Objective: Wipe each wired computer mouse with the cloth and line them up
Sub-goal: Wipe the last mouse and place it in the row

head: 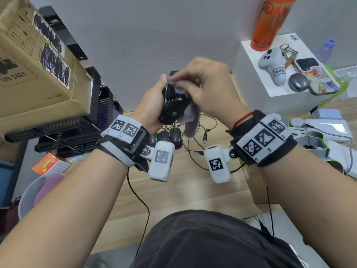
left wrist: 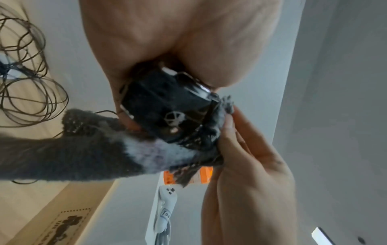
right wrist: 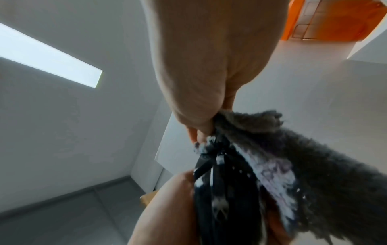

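Taking the raised black mouse (head: 172,105) as the landmark: far to its left a cardboard box (head: 32,60) sits on stacked black trays (head: 63,130). Directly to its left, the left hand (head: 152,105) wraps around it from the side, fingers curled about its body, holding it up above the wooden table (head: 193,182). In the left wrist view the mouse (left wrist: 167,106) shows its underside, gripped between palm and fingertips. Below the mouse, three more dark mice (head: 166,138) lie side by side on the table, their thin cables (head: 195,140) looping to the right of them. Against the mouse's upper right side, the right hand (head: 204,84) pinches a grey cloth (head: 185,117) and presses it to the shell; the cloth's loose end hangs down just right of the mouse. Well to the mouse's right stands a white box (head: 249,82) carrying an orange bottle (head: 270,22) and a white controller (head: 272,64).
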`<move>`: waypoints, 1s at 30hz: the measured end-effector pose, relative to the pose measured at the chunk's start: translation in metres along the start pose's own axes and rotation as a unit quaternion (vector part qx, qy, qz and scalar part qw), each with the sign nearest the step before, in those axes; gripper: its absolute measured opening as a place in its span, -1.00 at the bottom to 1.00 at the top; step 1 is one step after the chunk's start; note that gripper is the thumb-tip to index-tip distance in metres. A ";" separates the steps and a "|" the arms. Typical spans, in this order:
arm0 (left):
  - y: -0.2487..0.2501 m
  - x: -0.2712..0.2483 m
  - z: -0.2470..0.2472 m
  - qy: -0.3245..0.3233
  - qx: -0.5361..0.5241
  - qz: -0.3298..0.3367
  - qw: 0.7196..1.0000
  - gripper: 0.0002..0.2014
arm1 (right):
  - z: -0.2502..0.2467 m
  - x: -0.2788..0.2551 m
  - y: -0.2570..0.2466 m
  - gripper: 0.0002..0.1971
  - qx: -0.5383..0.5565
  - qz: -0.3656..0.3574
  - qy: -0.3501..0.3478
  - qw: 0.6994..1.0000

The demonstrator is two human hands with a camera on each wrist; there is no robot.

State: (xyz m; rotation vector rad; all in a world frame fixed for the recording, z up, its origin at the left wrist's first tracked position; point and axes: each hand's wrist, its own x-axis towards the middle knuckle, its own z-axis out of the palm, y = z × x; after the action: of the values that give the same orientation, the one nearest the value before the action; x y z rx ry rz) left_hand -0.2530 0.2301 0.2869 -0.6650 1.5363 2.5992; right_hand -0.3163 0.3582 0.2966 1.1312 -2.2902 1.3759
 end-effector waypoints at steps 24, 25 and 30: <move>0.000 0.011 -0.001 -0.017 0.078 0.005 0.997 -0.22 | -0.016 0.011 -0.004 -0.72 0.256 0.149 0.122 0.947; 0.000 0.012 -0.004 -0.007 0.077 0.000 0.997 -0.27 | -0.020 0.015 -0.011 -0.71 0.304 0.136 0.128 0.934; -0.012 0.012 -0.009 0.018 0.030 -0.083 0.996 -0.33 | -0.025 0.038 -0.022 -0.70 0.567 0.198 0.158 0.784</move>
State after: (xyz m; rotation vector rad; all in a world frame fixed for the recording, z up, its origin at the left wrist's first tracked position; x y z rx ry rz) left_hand -0.2576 0.2270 0.2685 -0.8001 1.4916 2.4242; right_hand -0.3300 0.3545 0.3452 0.4725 -1.3551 3.0065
